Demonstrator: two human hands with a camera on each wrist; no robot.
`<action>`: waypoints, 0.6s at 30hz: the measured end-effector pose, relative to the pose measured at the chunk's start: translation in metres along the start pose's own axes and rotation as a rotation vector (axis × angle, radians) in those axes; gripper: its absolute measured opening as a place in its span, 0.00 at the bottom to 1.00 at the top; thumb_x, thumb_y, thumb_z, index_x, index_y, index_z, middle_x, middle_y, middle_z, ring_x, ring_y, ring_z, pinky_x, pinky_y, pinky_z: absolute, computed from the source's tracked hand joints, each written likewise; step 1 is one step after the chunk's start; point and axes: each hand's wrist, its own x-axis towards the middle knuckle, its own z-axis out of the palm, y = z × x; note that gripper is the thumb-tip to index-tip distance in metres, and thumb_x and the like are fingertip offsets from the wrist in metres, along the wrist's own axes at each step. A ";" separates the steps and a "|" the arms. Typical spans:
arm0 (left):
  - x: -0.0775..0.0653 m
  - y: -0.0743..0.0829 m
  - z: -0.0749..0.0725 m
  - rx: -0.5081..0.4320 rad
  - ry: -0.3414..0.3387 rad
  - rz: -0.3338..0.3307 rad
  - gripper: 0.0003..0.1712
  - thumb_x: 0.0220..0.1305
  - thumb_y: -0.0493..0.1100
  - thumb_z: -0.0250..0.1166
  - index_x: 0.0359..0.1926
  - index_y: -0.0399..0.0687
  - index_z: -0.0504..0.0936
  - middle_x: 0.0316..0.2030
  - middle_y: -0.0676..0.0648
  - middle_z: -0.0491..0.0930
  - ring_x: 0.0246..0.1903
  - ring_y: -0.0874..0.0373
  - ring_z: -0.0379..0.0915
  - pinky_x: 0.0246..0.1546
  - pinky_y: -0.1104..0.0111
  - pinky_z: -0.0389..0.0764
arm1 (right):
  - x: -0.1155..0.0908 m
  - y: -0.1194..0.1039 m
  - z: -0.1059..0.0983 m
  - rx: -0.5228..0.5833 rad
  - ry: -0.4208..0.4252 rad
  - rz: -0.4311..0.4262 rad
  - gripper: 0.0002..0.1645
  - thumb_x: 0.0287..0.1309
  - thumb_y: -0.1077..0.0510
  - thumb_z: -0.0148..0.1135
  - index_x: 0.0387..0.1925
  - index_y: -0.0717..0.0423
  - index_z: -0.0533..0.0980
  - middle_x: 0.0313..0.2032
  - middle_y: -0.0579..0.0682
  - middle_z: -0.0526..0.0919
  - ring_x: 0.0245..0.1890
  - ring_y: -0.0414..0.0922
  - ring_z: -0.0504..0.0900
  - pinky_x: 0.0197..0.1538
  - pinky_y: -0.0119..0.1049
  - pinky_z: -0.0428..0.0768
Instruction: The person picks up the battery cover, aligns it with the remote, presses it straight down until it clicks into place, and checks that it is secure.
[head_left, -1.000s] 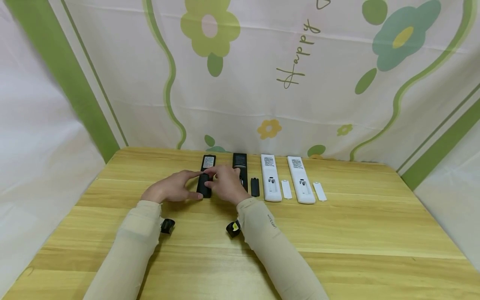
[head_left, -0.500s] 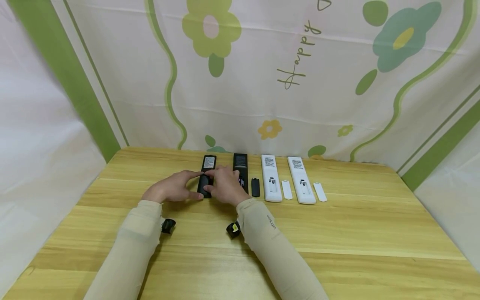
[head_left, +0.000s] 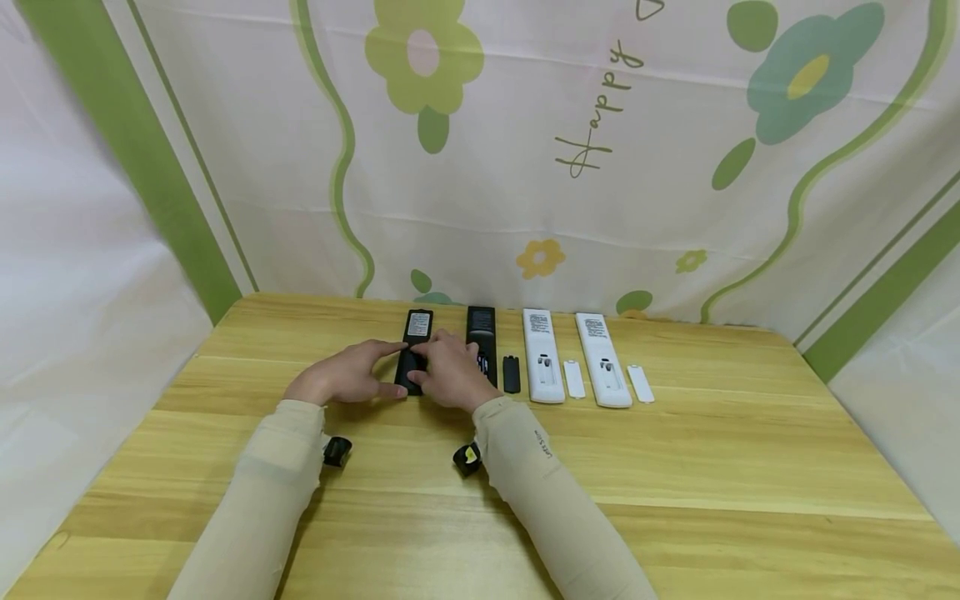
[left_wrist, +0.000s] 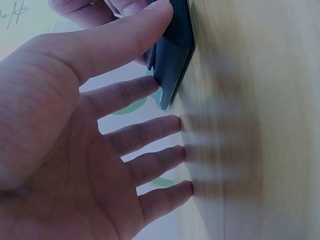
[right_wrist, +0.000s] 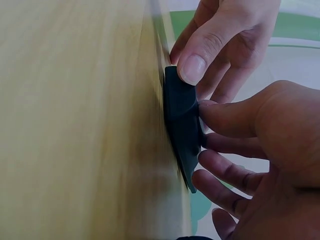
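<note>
A black remote control (head_left: 418, 323) lies back side up at the left of the row, its label facing upward. My left hand (head_left: 345, 375) holds it from the left, thumb at the near end and index finger farther up the side. On its lower half is a black battery cover (head_left: 407, 365), which my right hand (head_left: 453, 371) pinches with thumb and index finger. In the left wrist view the cover's edge (left_wrist: 152, 57) stands slightly apart from the remote body. The right wrist view shows the left thumb on the remote's end (right_wrist: 175, 80). The battery compartment is hidden.
Right beside my right hand lies a second black remote (head_left: 481, 322), batteries visible in its uncovered compartment, with its black cover (head_left: 512, 375) alongside. Farther right are two white remotes, one nearer (head_left: 538, 333) and one outer (head_left: 594, 333), each beside a white cover (head_left: 573, 379). A printed curtain (head_left: 450, 192) hangs behind the wooden table.
My right thumb and index finger have shifted slightly over the battery cover, which now sits lower against the remote. The left hand has kept its place, and the other remotes have not moved.
</note>
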 end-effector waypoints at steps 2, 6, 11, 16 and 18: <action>0.000 0.000 0.000 0.006 0.001 0.000 0.47 0.66 0.50 0.71 0.77 0.38 0.60 0.74 0.32 0.60 0.73 0.33 0.53 0.69 0.40 0.59 | 0.000 0.000 0.000 -0.007 -0.003 -0.002 0.28 0.68 0.48 0.66 0.65 0.53 0.77 0.53 0.50 0.77 0.52 0.48 0.74 0.47 0.43 0.61; -0.001 0.001 0.000 0.006 0.000 -0.007 0.46 0.66 0.50 0.71 0.77 0.39 0.59 0.74 0.33 0.59 0.73 0.34 0.52 0.69 0.40 0.58 | 0.000 -0.001 0.002 -0.048 0.001 -0.014 0.28 0.68 0.48 0.66 0.65 0.53 0.78 0.52 0.49 0.77 0.50 0.48 0.74 0.46 0.44 0.60; -0.002 0.001 -0.001 0.001 -0.003 -0.004 0.46 0.67 0.50 0.71 0.77 0.39 0.59 0.74 0.33 0.59 0.73 0.34 0.52 0.69 0.40 0.58 | -0.001 -0.003 0.000 -0.098 0.025 -0.028 0.26 0.67 0.47 0.67 0.63 0.51 0.79 0.50 0.48 0.78 0.49 0.48 0.75 0.47 0.45 0.60; -0.001 0.000 -0.001 0.001 -0.005 0.002 0.46 0.67 0.51 0.71 0.77 0.38 0.60 0.74 0.33 0.59 0.73 0.34 0.52 0.70 0.41 0.58 | -0.004 -0.005 -0.001 -0.145 0.031 -0.050 0.23 0.68 0.47 0.66 0.61 0.49 0.81 0.51 0.47 0.79 0.50 0.48 0.75 0.49 0.46 0.61; 0.000 0.000 -0.001 0.000 -0.007 0.001 0.47 0.66 0.51 0.71 0.77 0.38 0.60 0.74 0.33 0.59 0.73 0.34 0.52 0.70 0.40 0.58 | -0.005 -0.005 -0.002 -0.167 0.025 -0.058 0.22 0.69 0.47 0.64 0.61 0.48 0.81 0.51 0.47 0.79 0.49 0.48 0.75 0.50 0.47 0.61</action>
